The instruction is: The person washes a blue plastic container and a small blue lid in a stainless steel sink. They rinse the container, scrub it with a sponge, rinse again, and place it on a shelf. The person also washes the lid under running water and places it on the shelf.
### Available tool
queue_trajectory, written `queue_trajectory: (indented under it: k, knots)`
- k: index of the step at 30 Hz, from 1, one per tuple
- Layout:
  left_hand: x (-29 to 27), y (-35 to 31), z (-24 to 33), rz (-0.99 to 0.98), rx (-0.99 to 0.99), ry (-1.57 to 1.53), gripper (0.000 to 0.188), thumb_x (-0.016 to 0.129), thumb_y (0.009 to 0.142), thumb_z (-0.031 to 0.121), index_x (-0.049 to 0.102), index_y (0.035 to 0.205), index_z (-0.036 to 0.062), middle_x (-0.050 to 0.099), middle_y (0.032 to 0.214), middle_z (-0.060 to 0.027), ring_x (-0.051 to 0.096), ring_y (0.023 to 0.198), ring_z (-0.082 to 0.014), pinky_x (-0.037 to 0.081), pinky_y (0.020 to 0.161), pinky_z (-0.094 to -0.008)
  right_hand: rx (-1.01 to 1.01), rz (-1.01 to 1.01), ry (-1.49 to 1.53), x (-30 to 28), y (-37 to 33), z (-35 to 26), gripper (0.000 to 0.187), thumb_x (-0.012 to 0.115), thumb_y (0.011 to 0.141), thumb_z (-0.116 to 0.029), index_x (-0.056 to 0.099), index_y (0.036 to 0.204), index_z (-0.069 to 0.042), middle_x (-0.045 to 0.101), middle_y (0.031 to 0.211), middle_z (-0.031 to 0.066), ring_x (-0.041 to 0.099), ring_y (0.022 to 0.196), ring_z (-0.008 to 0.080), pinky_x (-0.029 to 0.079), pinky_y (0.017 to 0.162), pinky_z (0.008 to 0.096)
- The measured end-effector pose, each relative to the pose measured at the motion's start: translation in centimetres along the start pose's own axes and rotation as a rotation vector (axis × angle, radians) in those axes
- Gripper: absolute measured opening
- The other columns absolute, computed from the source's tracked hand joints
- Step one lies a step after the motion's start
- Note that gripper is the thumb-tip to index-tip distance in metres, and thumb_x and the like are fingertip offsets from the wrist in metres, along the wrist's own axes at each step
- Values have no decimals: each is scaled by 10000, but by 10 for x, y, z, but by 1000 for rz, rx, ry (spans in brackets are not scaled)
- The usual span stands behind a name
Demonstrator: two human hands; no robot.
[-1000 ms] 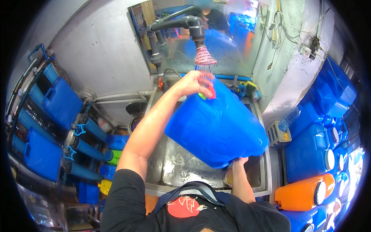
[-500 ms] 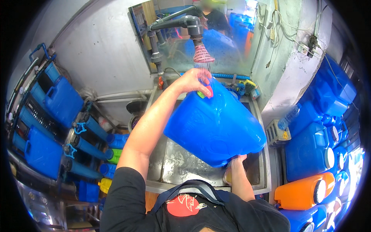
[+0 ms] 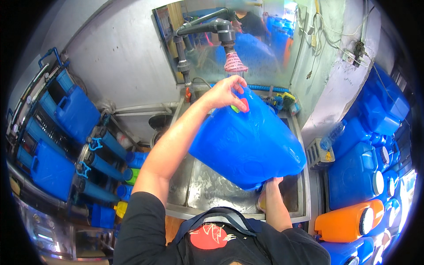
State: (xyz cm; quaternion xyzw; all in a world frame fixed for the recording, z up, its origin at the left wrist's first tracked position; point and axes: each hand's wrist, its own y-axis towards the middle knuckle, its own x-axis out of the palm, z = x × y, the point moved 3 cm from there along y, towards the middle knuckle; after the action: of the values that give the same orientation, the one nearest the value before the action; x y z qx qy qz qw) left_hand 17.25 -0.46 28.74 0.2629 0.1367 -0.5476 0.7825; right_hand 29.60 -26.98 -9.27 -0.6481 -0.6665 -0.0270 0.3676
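Observation:
A big blue plastic jerrycan [image 3: 251, 141] is held tilted above a stainless steel sink [image 3: 194, 194], its wet surface shining. My left hand [image 3: 227, 92] pinches a small pink and green scrubbing pad [image 3: 241, 106] and presses it on the jerrycan's far upper part. Just beyond that hand is a dark pipe spout with a pink cloth-like wrap [image 3: 235, 62] over its mouth, and water runs from it. My right hand [image 3: 274, 181] grips the jerrycan at its near right corner; most of its fingers are hidden beneath.
Blue jerrycans [image 3: 353, 174] and an orange one [image 3: 344, 221] are stacked on the right. Blue filter housings on a rack [image 3: 104, 165] line the left side. Behind the sink hangs a mirror [image 3: 269, 75]. A grey crate [image 3: 319, 152] with a clear bottle stands beside the sink.
The view has shifted slightly. My left hand and the pad have slid a little along the jerrycan's upper part. My right hand keeps its grip.

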Motion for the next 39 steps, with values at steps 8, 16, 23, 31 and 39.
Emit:
queue_trajectory:
  k: [8, 16, 23, 31, 39]
  knots:
    - [40, -13, 10, 284, 411, 613, 743, 814, 641, 76, 463, 1296, 76, 633, 1029, -189, 648, 917, -385, 538, 802, -456, -30, 6, 136, -2, 13, 9, 519, 685, 898, -340, 550, 1284, -20, 633, 1189, 127, 657, 980, 302, 595, 781, 467]
    - [3, -14, 7, 96, 207, 369, 797, 889, 561, 118, 490, 1249, 78, 654, 816, -70, 645, 777, -182, 514, 719, -337, -40, -14, 58, 18, -22, -19, 419, 579, 966, -250, 532, 1308, -13, 601, 1259, 132, 623, 1071, 286, 555, 873, 455]
    - [-54, -60, 8, 4, 16, 312, 729, 817, 667, 43, 468, 1307, 80, 674, 908, -79, 655, 960, -196, 513, 911, -350, 3, -243, 147, 46, -28, 26, 418, 562, 974, -254, 528, 1314, -13, 610, 1245, 127, 626, 1061, 269, 554, 871, 431]
    - [-136, -128, 1, 625, 148, 750, 859, 853, 605, 27, 454, 1359, 132, 651, 924, -95, 660, 874, -200, 547, 821, -339, 132, -276, 72, 171, -58, 85, 266, 540, 971, -248, 624, 1129, -51, 679, 1036, 91, 670, 850, 252, 550, 692, 405]
    - [-235, -201, -21, 592, -56, 361, 759, 806, 637, -39, 473, 1310, 72, 658, 905, -71, 647, 855, -149, 536, 783, -282, -366, -431, -299, 282, -55, 119, 108, 590, 884, -105, 674, 935, -60, 679, 860, 61, 640, 765, 214, 498, 654, 364]
